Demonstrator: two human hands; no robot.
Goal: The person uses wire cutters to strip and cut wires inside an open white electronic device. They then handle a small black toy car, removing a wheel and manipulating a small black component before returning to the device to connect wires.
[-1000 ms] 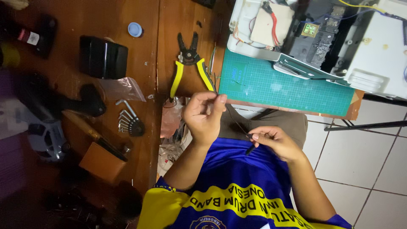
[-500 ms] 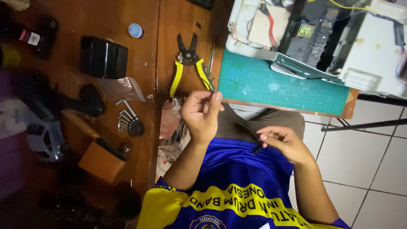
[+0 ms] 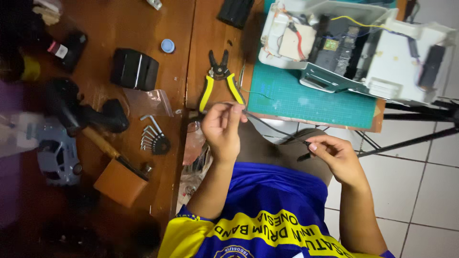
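Note:
My left hand [image 3: 222, 130] is raised in front of my chest at the edge of the wooden table [image 3: 119, 28], fingertips pinching one end of a thin black wire [image 3: 277, 130]. The wire runs down to the right over my lap to my right hand [image 3: 334, 155], which pinches its other end between thumb and fingers. Yellow-handled wire strippers [image 3: 219, 80] lie on the table just above my left hand.
A green cutting mat [image 3: 306, 100] carries an opened white device [image 3: 397, 62] with circuit boards and wires. On the table lie a hex key set [image 3: 154, 138], a black box [image 3: 135, 69], a blue cap [image 3: 167, 46], a plastic bag [image 3: 149, 101] and a brown block [image 3: 119, 181].
My right hand has moved right, away from the left, so a longer stretch of wire shows between them. The left hand has stayed near the table edge.

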